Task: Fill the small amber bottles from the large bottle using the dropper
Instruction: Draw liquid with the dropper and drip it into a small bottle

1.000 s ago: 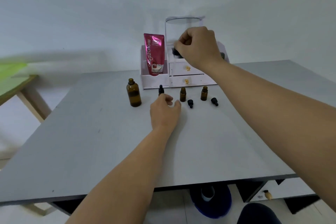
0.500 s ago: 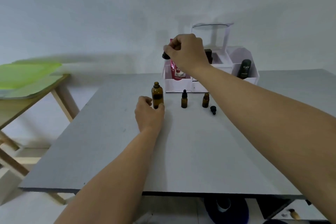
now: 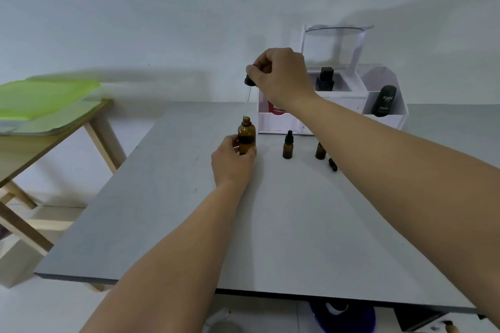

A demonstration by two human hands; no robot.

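The large amber bottle (image 3: 246,134) stands uncapped on the grey table (image 3: 284,224), with my left hand (image 3: 233,161) wrapped around its lower half. My right hand (image 3: 281,76) hovers above and slightly right of it, pinching the black bulb of the dropper (image 3: 249,83); the thin glass tube hangs down above the bottle's mouth. To the right stands a small amber bottle (image 3: 288,145) with a black dropper cap. A second small amber bottle (image 3: 320,151) is partly hidden by my right forearm. A loose black cap (image 3: 332,164) lies beside it.
A white organizer (image 3: 384,116) stands at the back of the table, holding a dark tube (image 3: 384,101) and a black bottle (image 3: 326,79). A wooden side table with a green tray (image 3: 40,103) sits to the left. Dark objects lie on the floor under the table's front edge.
My right hand drew the dropper out of the organizer and brought it left, above the large bottle. My left hand slid left and took hold of the large bottle. The camera turned left.
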